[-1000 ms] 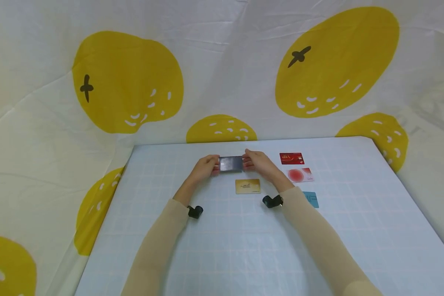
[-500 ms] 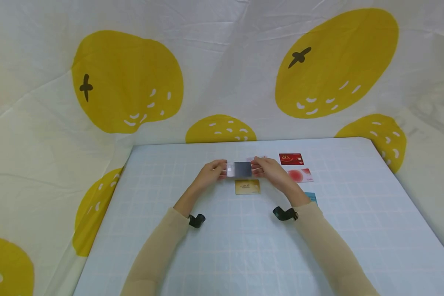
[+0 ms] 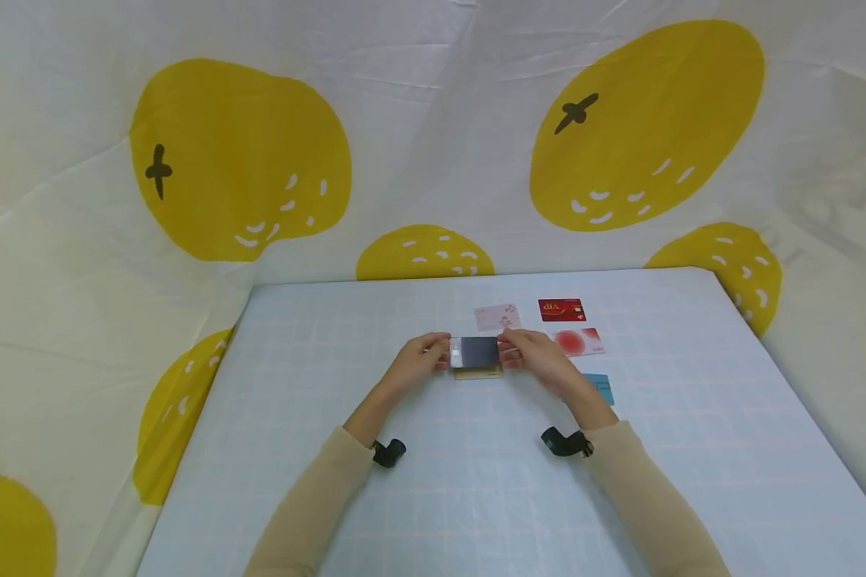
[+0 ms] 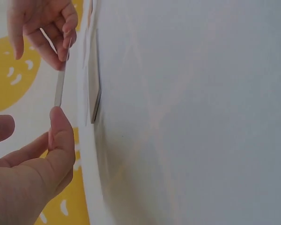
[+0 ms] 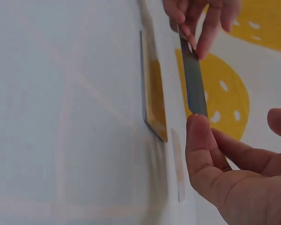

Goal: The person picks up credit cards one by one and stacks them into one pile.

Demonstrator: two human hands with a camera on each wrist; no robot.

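Between my two hands is a dark card (image 3: 479, 352) with a paler strip at its left end. My left hand (image 3: 417, 359) pinches its left end and my right hand (image 3: 541, 365) pinches the right end. A gold card (image 3: 479, 373) lies on the table beneath, mostly covered by the dark one in the head view. Both wrist views show a gap between the held card and the gold card (image 5: 154, 93), which looks thick at its edge, perhaps more than one card.
A pale pink card (image 3: 497, 316) lies just beyond the hands. To the right are a red VIP card (image 3: 562, 310), a white card with a red circle (image 3: 580, 342) and a teal card (image 3: 600, 389) partly behind my right forearm. A patterned cloth (image 3: 433, 160) hangs behind the table (image 3: 317, 320).
Both hands have brought the dark card nearer to me and slightly right, from beyond the gold card to above it. The pale pink card has come into view.
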